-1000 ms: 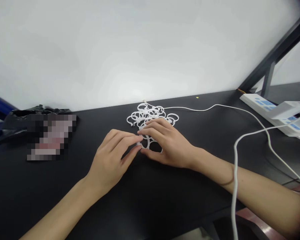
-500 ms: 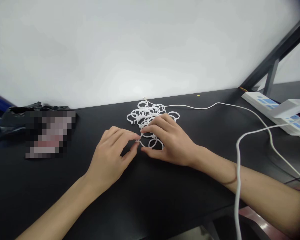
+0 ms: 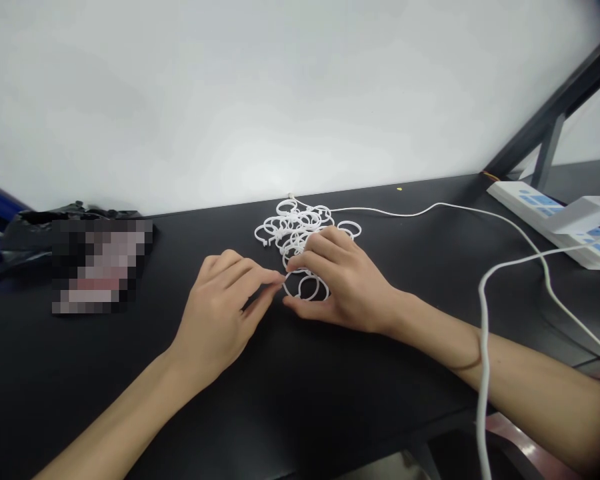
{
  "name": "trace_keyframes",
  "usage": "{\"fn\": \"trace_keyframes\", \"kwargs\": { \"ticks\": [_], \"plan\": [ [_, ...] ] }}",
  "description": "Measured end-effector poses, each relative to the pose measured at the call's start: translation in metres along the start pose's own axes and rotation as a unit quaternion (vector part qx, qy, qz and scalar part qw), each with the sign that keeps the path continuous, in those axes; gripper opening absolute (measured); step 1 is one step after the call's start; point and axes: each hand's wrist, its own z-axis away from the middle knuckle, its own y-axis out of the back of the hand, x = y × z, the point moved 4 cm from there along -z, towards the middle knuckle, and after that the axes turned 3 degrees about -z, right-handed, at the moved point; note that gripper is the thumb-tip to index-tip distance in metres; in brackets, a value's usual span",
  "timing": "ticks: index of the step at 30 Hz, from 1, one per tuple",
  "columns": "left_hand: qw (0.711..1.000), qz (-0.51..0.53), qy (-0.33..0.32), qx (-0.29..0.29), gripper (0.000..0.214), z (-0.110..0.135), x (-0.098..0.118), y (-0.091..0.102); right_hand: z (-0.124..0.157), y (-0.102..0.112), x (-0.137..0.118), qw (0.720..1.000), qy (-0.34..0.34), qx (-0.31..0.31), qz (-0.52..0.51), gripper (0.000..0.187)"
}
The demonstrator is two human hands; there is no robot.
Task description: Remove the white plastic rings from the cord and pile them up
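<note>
My left hand [image 3: 220, 303] has its thumb and forefinger pinched together on the near left edge of a white plastic curtain ring [image 3: 287, 287]. From the right, my right hand [image 3: 343, 283] curls around that same ring, thumb and forefinger at its two sides with a gap between their tips. Part of the ring is hidden under the right fingers. Another white ring [image 3: 309, 278] shows in that gap, beside the palm. Just behind the hands lies a tangled pile of white rings [image 3: 293, 220], several with small knobs at their ends.
A black plastic bag [image 3: 25, 233] lies at the left with a blurred-out patch beside it. To the right stands a white device with blue keys [image 3: 545, 207]. A white cable [image 3: 484, 333] passes over my right forearm. Behind the black table [image 3: 205, 427] rises a white wall.
My left thumb and forefinger have closed more tightly on the ring's edge, covering the end that showed between them. My right hand is nearly unmoved. The view has shifted slightly.
</note>
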Motion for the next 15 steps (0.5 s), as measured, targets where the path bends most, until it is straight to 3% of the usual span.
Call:
{"fn": "trace_keyframes", "kwargs": {
  "ticks": [8, 15],
  "plan": [
    [1.0, 0.011, -0.005, 0.0, 0.005, 0.001, -0.0056, -0.0064, 0.0003, -0.0011, 0.0023, 1.0, -0.006, -0.004, -0.003, 0.035],
    [1.0, 0.006, -0.008, 0.011, 0.007, 0.0006, -0.0067, -0.0046, 0.0006, -0.0008, 0.0036, 1.0, -0.013, -0.005, -0.017, 0.052]
  ]
}}
